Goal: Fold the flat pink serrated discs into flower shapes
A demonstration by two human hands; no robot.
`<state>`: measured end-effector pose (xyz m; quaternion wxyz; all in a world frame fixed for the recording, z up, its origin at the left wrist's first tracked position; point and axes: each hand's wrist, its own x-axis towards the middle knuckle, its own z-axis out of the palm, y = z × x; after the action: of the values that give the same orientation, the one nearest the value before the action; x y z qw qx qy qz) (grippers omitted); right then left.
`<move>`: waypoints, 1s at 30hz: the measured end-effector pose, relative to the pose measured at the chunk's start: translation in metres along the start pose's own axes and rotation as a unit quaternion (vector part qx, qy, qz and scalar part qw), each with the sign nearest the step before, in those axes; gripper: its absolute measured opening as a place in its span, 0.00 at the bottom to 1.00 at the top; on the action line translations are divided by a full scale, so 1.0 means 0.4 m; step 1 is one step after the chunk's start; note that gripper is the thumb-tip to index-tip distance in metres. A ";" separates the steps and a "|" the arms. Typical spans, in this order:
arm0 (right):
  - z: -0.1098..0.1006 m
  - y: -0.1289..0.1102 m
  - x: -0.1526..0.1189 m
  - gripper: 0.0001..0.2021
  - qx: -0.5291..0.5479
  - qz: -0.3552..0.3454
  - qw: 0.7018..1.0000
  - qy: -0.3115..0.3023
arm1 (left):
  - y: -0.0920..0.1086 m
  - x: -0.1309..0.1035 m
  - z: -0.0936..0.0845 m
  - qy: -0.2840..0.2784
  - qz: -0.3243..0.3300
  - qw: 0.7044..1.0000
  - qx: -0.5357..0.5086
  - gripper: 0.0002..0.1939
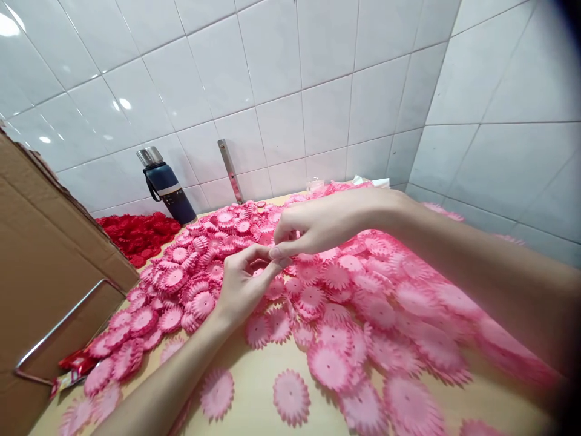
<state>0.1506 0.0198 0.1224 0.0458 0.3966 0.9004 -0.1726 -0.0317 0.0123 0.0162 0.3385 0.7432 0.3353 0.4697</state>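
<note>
A wide heap of pink fabric flower petals (363,303) with toothed edges covers the pale wooden table (254,412). My left hand (242,284) and my right hand (318,227) meet above the heap, fingertips pinched together on a small pink petal piece (259,264) held between them. Loose single petals (291,396) lie near the table's front edge.
A pile of red petals (138,233) lies at the back left beside a dark blue flask (167,191) with a metal cap. A brown cardboard box (40,254) with a wire frame (59,327) stands at left. White tiled walls (318,91) close the corner; a red wrapper (75,366) lies by the box.
</note>
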 end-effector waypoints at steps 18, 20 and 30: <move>0.003 0.004 0.004 0.17 -0.010 0.017 1.000 0.005 | 0.003 0.000 0.000 0.001 -0.006 0.999 0.032 0.09; 0.003 0.004 0.004 0.16 -0.006 0.010 1.000 0.004 | 0.001 -0.001 -0.001 -0.003 -0.005 1.000 0.022 0.08; 0.002 -0.002 0.003 0.16 -0.008 0.009 1.000 0.006 | 0.002 -0.001 -0.001 0.006 0.000 0.999 0.032 0.08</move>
<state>0.1494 0.0199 0.1217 0.0446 0.4052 0.8986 -0.1625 -0.0320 0.0116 0.0167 0.3129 0.7505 0.3523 0.4634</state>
